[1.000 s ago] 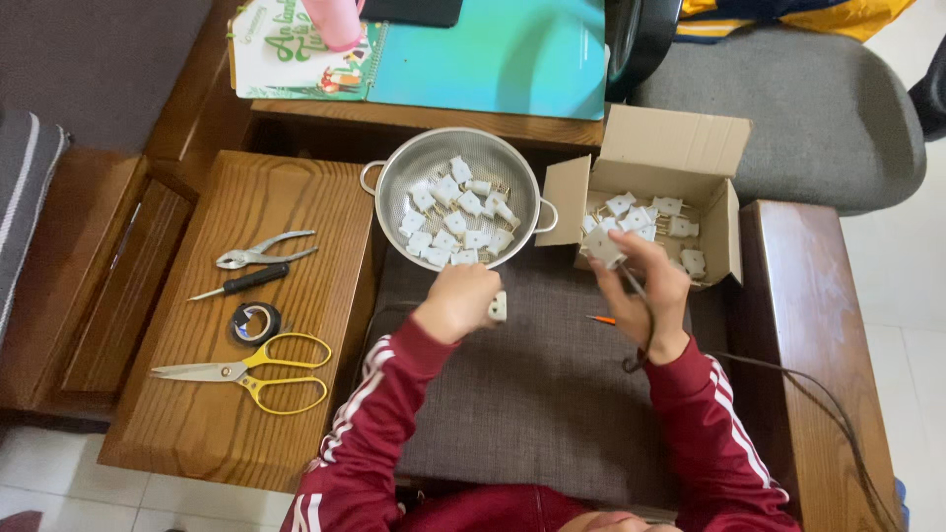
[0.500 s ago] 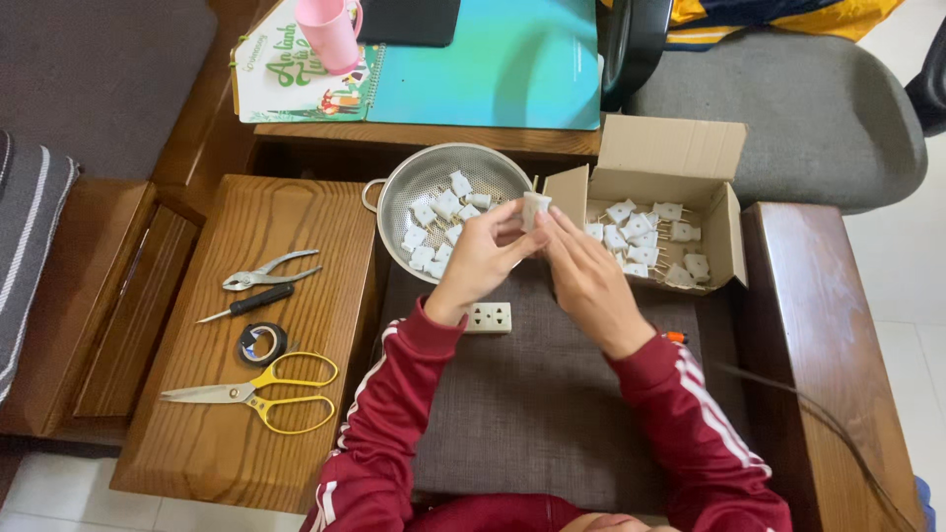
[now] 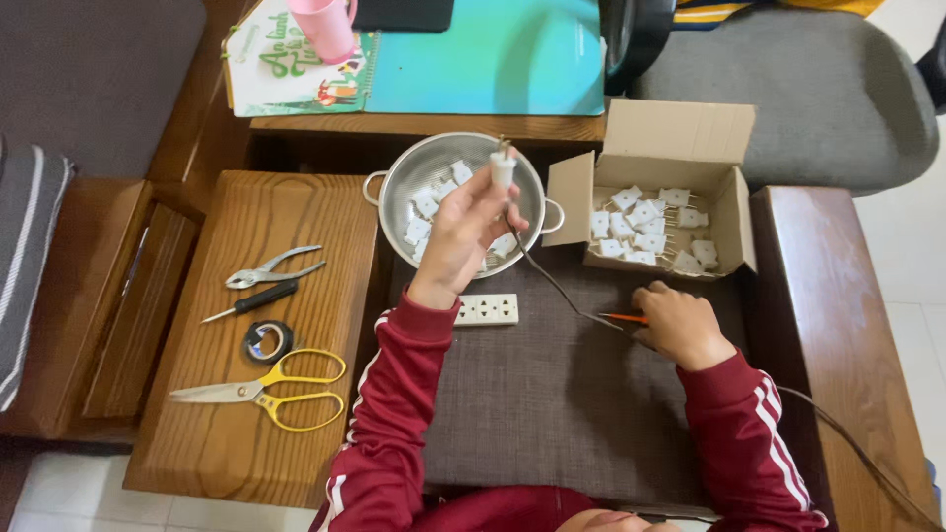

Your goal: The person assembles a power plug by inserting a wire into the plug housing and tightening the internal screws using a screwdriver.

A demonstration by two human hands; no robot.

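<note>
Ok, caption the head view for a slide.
Left hand lifts a white plug over a metal colander; right hand grips an orange-handled tool beside a cardboard box.

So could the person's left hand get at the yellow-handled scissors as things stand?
Probably not right away: the left hand is raised, gripping a small white plug. The yellow-handled scissors lie uncovered on the wooden side table.

pliers [image 3: 271, 267] | screwdriver [image 3: 251, 300] | tape roll [image 3: 268, 341] | yellow scissors [image 3: 266, 392] — all well left of the fingers | pink cup [image 3: 323, 27] beyond them
</note>
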